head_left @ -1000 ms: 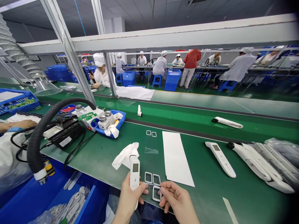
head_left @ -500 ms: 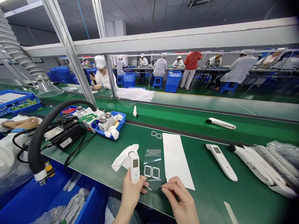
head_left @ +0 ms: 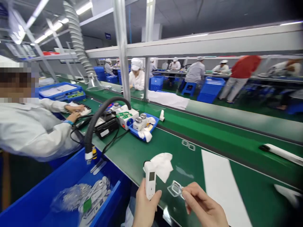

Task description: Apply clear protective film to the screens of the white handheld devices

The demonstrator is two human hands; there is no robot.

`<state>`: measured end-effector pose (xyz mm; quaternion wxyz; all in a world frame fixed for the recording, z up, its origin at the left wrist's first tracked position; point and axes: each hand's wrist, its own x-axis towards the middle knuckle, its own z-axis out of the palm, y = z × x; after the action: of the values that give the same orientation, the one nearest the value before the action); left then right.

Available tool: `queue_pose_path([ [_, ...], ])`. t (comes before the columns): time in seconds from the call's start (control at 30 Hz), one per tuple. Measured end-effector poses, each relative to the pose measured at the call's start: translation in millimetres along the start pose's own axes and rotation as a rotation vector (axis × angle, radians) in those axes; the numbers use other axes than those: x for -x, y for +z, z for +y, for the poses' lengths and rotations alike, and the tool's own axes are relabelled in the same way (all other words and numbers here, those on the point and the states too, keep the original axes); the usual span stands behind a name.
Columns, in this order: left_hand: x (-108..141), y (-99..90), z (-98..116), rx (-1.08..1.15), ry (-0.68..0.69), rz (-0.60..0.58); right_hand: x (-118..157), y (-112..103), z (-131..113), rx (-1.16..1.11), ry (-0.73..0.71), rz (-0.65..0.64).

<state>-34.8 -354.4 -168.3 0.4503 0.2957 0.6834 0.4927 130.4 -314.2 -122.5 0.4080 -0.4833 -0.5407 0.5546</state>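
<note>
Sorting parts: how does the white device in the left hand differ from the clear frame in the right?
The white device in the left hand is opaque with a dark screen; the clear frame in the right hand is see-through. The device is long and upright; the frame is smaller and tilted. Both are over the green bench.
</note>
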Motion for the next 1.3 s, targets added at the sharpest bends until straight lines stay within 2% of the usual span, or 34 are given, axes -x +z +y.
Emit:
queue_pose_path([
  [0.07, -2, -27.8, -9, 0.152, -0.015, 0.088, -19, 41, -2, -0.074, 0.075, -0.127],
  [0.13, -5, -62.2, -17, 0.322, -0.035, 0.21, -37, 93, -6, -0.157, 0.188, -0.226],
  [0.27, -16, -136.8, -32, 0.538, -0.095, 0.51, -53, 219, -5, -0.247, 0.457, -0.352],
  [0.37, -27, -180.1, -40, 0.701, -0.117, 0.587, -48, 305, 8, -0.19, 0.535, -0.398],
  [0.43, -33, -198.4, -43, 0.824, -0.116, 0.625, -40, 346, 20, -0.148, 0.552, -0.425],
  [0.5, -37, -209.3, -46, 0.896, -0.106, 0.667, -33, 369, 33, -0.113, 0.513, -0.443],
  [0.6, -39, -216.0, -48, 0.9, -0.143, 0.676, -30, 372, 48, -0.074, 0.341, -0.453],
  [0.77, -40, -215.7, -49, 0.832, -0.226, 0.633, -39, 348, 56, -0.017, -0.099, -0.463],
  [0.87, -42, -215.5, -46, 0.814, -0.194, 0.624, -42, 342, 53, 0.037, -0.259, -0.463],
  [1.0, -41, -216.9, -44, 0.765, -0.152, 0.521, -47, 336, 44, 0.1, -0.318, -0.421],
  [1.1, -37, -211.7, -42, 0.731, -0.172, 0.491, -54, 320, 32, 0.133, -0.349, -0.404],
  [1.2, -29, -195.3, -37, 0.669, -0.178, 0.456, -57, 287, 17, 0.166, -0.35, -0.399],
  [1.3, -15, -168.9, -31, 0.597, -0.163, 0.373, -51, 237, 1, 0.229, -0.282, -0.425],
])
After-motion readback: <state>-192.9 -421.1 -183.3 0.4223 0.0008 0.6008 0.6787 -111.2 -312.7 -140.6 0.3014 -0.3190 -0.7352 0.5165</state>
